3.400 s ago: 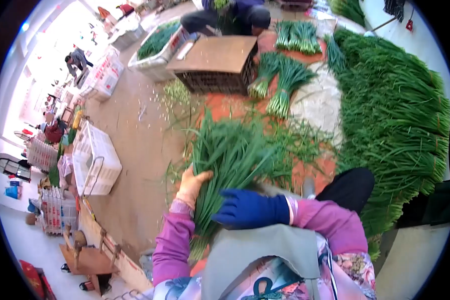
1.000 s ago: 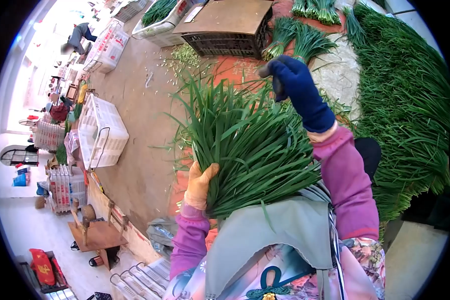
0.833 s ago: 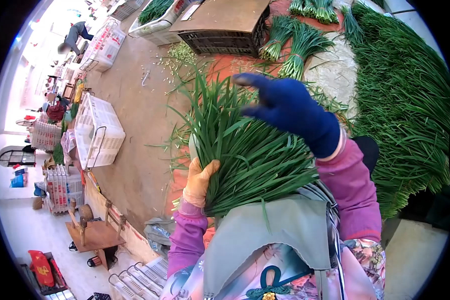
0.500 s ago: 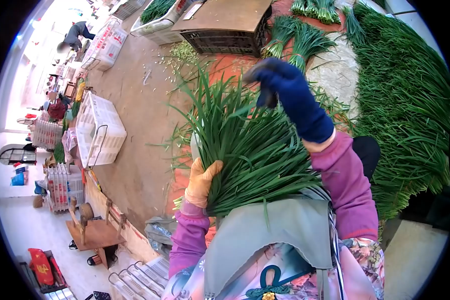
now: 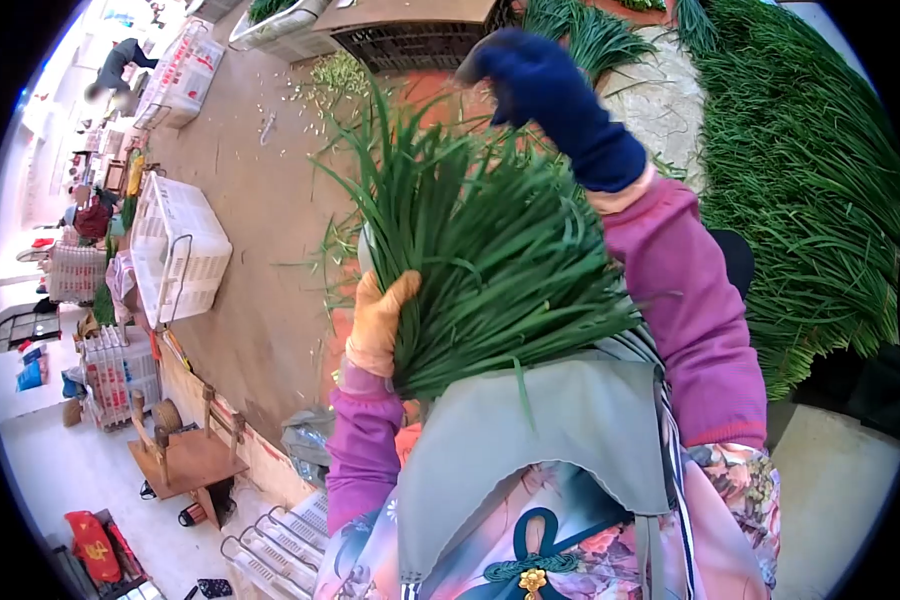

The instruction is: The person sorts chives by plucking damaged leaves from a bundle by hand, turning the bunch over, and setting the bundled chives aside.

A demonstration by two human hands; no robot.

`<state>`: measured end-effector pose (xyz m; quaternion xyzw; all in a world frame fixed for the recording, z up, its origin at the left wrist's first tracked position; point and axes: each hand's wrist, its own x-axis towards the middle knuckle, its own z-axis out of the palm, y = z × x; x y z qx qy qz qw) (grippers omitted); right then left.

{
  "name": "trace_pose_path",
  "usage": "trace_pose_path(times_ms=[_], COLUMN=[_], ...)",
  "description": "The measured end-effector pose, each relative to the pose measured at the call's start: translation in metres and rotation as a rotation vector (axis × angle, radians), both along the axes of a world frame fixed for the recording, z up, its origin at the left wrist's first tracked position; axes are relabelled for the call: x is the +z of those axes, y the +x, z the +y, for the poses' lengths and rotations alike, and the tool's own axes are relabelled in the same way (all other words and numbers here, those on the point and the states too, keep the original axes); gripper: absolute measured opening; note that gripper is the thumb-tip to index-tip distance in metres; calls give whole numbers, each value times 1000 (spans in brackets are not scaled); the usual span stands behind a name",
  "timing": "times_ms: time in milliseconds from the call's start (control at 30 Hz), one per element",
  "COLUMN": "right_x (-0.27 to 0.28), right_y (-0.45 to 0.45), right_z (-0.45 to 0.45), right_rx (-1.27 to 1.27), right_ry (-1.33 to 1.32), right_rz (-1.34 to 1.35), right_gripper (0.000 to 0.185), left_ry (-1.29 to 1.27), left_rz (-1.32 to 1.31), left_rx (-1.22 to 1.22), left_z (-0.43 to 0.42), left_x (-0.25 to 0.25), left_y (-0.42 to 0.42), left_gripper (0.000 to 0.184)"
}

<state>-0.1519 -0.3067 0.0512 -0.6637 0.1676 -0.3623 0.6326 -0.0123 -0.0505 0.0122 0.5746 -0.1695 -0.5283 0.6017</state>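
Note:
A large bunch of long green garlic chives (image 5: pixel 500 260) lies across my lap on a grey apron (image 5: pixel 520 420), its leaves fanned out. My left hand (image 5: pixel 378 315), in an orange-tan glove, is closed around the left side of the bunch, thumb on top. My right hand (image 5: pixel 540 85), in a dark blue glove with darker fingertips, is raised beyond the far side of the bunch. Its fingers are bent, with a gap between them and the thumb, and I see nothing held there.
A big heap of chives (image 5: pixel 800 200) lies to the right. Tied bundles (image 5: pixel 605 45) rest beyond my right hand near a dark crate (image 5: pixel 420 45) with a board on top. White plastic baskets (image 5: pixel 180 250) stand on the left, near a small wooden stool (image 5: pixel 185 465). Another person (image 5: pixel 125 65) bends over far left.
My right hand has moved up and away from the bunch, towards the far side. My left hand keeps its hold. The whole view has shifted slightly.

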Motion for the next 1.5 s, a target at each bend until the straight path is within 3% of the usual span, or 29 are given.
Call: trace_pose_path(times_ms=[100, 267, 300, 367, 533, 633, 700, 733, 800, 933, 1000, 1133, 1200, 1233, 1300, 1333, 1400, 1433, 1467, 1500], right_x=[11, 8, 10, 14, -27, -47, -55, -61, -68, -67, -71, -78, -87, -80, -59, -53, -41, -37, -32, -36], right_y=[-20, -43, -51, -70, -97, -106, -108, -107, -103, -95, -92, -91, -92, -93, -97, -93, -71, -56, -39, -32], right_z=[16, 59, 66, 78, 101, 106, 110, 112, 116, 121, 119, 118, 112, 104, 84, 80, 79, 82, 86, 91], right_rx=[-51, -178, -176, 63, -93, -144, 2, -4, -91, -41, 101, 107, 71, 73, -122, -123, -270, -275, -294, -297], right_ry=[-29, -618, -617, -594, -584, -373, 4, 4, -532, -626, -795, -891, -69, -68, 509, 509, -562, -563, -904, -1076], right_rz=[-15, -37, -32, 87, 447, 514, 564, 561, 502, 621, 719, 691, 222, 222, 158, 155, 144, 141, 161, 175], right_gripper=[23, 16, 16, 17, 20, 18, 19, 19, 19, 18, 17, 15, 14, 14, 17, 17, 32, 32, 42, 47], left_ry=[-2, 13, 14, 38, 63, 45, 43, 37, 31, 9, -1, 22, 35, 45, 58, 50, 43, 30, 18, 44], left_rz=[22, 16, 21, -22, -100, -129, -150, -151, -152, -200, -202, -199, -181, -185, -189, -180, -175, -180, -184, -192], left_rx=[29, 78, 78, 108, 125, 150, 161, 159, 155, 153, 161, 155, 159, 170, 184, 166, 143, 137, 132, 127], left_z=[-2, -10, -11, -11, -15, -16, -15, -15, -16, -13, -13, -13, -14, -13, -11, -11, -13, -14, -15, -14], left_x=[-6, -11, -13, -17, -18, -21, -22, -22, -23, -29, -31, -24, -23, -27, -28, -27, -25, -24, -23, -20], left_y=[9, 12, 12, 12, 8, 4, 4, 4, 5, 7, 8, 5, 6, 8, 10, 9, 8, 6, 4, 3], left_gripper=[25, 25, 25, 26, 26, 24, 22, 22, 22, 23, 23, 22, 21, 20, 20, 20, 20, 21, 21, 21])
